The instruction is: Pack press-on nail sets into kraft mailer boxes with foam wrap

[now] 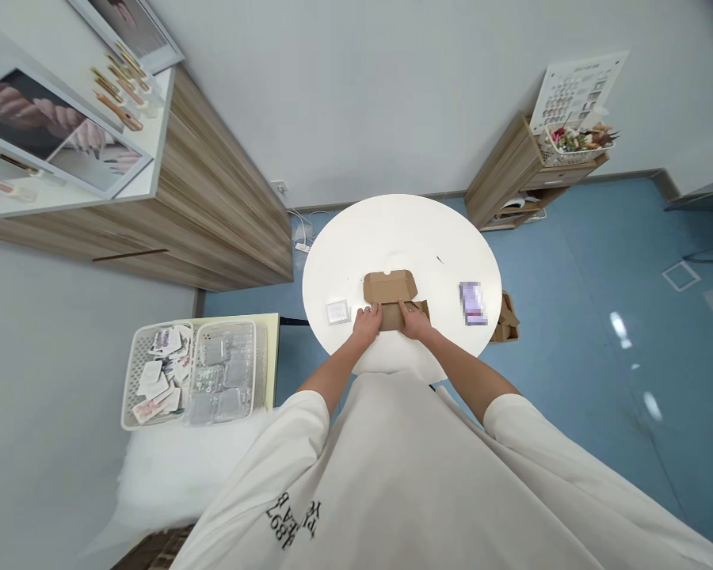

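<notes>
A brown cardboard box lies on the round white table in front of me, its lid flap spread away from me. My left hand grips the box's left side, fingertips over the edge. At the right end, my right hand holds the box with the thumb on the inner panel; a side flap stands out beside it. To the left of my left hand is a small clear, white-edged case. A purple package, blurred in the picture, is to the right of my right hand.
Below the table's right edge, an open cardboard carton sits on the blue floor. White baskets with cards and clear cases stand at lower left. A wooden cabinet rises at left, a small shelf unit behind right.
</notes>
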Demonstrator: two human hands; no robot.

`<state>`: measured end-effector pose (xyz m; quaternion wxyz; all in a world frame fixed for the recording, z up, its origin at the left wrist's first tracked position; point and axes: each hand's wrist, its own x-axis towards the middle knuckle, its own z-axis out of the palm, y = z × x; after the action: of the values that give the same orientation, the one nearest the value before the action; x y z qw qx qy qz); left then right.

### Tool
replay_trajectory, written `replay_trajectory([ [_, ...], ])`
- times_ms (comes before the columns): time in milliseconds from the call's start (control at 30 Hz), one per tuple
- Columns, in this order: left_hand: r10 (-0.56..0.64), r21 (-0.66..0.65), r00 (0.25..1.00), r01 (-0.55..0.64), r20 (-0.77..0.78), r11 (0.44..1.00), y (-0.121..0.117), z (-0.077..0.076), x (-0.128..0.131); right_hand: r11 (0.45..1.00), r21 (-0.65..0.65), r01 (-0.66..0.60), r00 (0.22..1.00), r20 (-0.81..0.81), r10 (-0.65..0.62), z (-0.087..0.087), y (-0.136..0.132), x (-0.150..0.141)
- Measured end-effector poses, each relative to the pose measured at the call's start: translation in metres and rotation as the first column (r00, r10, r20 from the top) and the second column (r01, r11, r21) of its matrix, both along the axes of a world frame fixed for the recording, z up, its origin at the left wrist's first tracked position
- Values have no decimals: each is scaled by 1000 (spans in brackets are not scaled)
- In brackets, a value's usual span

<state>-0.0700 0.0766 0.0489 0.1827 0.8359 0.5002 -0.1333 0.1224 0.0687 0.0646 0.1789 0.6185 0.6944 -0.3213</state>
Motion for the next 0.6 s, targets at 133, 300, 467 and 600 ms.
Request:
replay_trajectory([
  [133,-7,-3,1000,7,12,1000,2,-2,-1,980,193,45,998,-60,-34,3,-24,17],
  [300,-33,-6,999,33,-35,999,4,-2,1,937,299,178,977,60,-205,4,-53,48],
  [467,-39,-17,998,38,-56,999,6,1,4,946,224,234,968,42,-249,-7,-49,64],
  [600,-6,-52,999,4,-35,999,6,1,6,947,179,266,962,6,-272,-14,-32,57],
])
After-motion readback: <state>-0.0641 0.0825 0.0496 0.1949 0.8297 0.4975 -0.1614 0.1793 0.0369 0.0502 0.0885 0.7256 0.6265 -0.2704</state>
